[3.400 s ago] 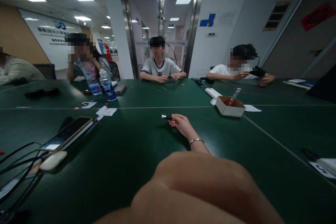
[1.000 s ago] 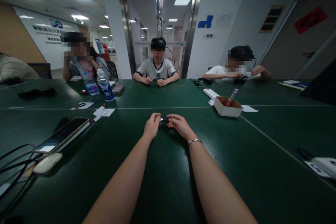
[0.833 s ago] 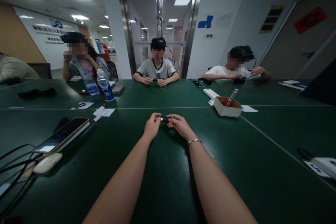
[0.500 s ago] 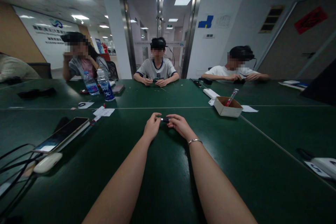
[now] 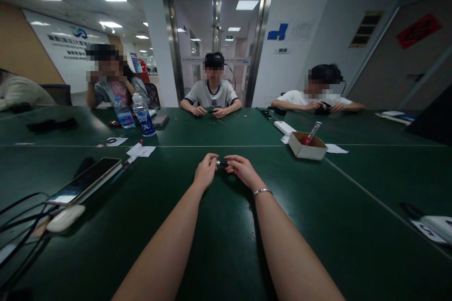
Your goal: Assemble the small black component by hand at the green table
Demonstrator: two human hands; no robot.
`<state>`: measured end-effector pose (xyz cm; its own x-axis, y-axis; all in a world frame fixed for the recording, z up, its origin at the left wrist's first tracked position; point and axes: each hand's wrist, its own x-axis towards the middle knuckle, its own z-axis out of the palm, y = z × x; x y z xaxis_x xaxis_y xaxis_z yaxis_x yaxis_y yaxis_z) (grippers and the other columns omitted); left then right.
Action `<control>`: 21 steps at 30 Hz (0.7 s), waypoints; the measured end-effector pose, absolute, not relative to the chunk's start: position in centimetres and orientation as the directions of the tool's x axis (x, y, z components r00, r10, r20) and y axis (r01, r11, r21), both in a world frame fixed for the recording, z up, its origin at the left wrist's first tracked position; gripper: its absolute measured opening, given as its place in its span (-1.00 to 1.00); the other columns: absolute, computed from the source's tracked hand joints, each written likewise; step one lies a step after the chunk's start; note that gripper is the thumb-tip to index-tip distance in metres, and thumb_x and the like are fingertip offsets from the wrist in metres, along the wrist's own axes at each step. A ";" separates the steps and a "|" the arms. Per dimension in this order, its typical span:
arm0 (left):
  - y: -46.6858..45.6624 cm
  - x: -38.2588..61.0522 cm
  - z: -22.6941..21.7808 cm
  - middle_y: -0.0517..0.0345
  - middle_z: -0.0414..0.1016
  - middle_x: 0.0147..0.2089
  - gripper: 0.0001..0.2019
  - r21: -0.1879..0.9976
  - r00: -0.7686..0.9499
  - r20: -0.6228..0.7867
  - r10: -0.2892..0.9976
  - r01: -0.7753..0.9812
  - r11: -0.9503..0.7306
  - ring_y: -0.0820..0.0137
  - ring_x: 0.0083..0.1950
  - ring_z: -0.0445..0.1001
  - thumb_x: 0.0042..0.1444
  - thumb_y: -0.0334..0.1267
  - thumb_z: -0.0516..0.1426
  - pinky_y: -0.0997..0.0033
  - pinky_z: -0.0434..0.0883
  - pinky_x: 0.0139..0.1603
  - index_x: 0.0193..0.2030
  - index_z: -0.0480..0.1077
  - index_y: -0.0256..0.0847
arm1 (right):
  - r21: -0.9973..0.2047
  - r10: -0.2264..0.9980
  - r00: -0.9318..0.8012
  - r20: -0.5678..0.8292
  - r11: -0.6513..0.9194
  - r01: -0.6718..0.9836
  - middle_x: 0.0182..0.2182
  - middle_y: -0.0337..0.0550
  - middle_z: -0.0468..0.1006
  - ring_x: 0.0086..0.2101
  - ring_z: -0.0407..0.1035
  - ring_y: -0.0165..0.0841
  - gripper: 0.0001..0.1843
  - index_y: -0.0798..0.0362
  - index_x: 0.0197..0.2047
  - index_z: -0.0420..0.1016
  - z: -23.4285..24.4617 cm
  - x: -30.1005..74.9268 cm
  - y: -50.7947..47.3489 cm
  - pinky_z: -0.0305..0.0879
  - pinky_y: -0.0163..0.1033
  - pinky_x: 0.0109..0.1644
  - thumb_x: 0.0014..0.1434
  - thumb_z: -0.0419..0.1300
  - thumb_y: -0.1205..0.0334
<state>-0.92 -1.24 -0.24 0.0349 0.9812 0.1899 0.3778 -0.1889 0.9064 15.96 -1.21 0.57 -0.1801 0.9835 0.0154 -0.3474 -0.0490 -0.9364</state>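
Observation:
Between my hands, above the green table [image 5: 226, 225], is a small, dark, stick-like object [image 5: 222, 162] with a silvery section at its left part; its exact kind is too small to make out. My left hand [image 5: 205, 171] pinches the silvery left end between thumb and fingers. On the other side, my right hand [image 5: 242, 170] has its fingers closed around the black right end. Parts of both ends are covered by my fingertips.
A small open box [image 5: 308, 149] with a clear-and-red tube stands ahead to the right. Two bottles [image 5: 144, 117] are ahead left. Nearer left lie a phone [image 5: 88, 179], a white rounded case [image 5: 66, 218] and black cables [image 5: 21, 218]. Several people sit across the table.
The whole view has shifted slightly. Both hands keep their grip on the small dark object, with hardly any visible movement; slightly more of the silvery part seems to show.

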 end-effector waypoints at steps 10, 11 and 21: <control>-1.0 -0.8 -0.5 0.19 0.44 -0.33 -0.75 0.912 0.027 0.233 0.972 0.341 -0.228 0.40 -0.29 0.41 0.19 -0.18 0.01 0.46 0.28 -0.30 -0.04 0.38 -0.11 | -0.934 0.985 -0.175 0.012 -0.051 -0.353 -0.48 -0.12 0.55 -0.49 0.43 -0.42 -0.77 0.15 -0.26 0.57 0.8 15.9 -1.3 0.40 -0.34 -0.40 -0.07 0.33 0.42; -1.0 -0.8 -0.5 0.19 0.44 -0.33 -0.74 0.915 0.025 0.232 0.972 0.333 -0.227 0.40 -0.30 0.41 0.20 -0.16 0.00 0.46 0.28 -0.31 -0.04 0.38 -0.11 | -0.934 0.985 -0.174 0.012 -0.051 -0.354 -0.49 -0.12 0.54 -0.49 0.42 -0.42 -0.78 0.15 -0.27 0.58 0.8 15.9 -1.3 0.40 -0.34 -0.41 -0.07 0.33 0.42; -1.0 -0.9 -0.5 0.21 0.42 -0.39 -0.74 0.920 0.051 0.218 0.975 0.323 -0.223 0.42 -0.37 0.39 0.21 -0.18 -0.03 0.47 0.26 -0.37 -0.04 0.37 -0.12 | -0.936 0.983 -0.181 0.008 -0.056 -0.348 -0.48 -0.11 0.54 -0.49 0.42 -0.43 -0.78 0.17 -0.25 0.57 0.7 15.9 -1.3 0.40 -0.35 -0.40 -0.05 0.34 0.42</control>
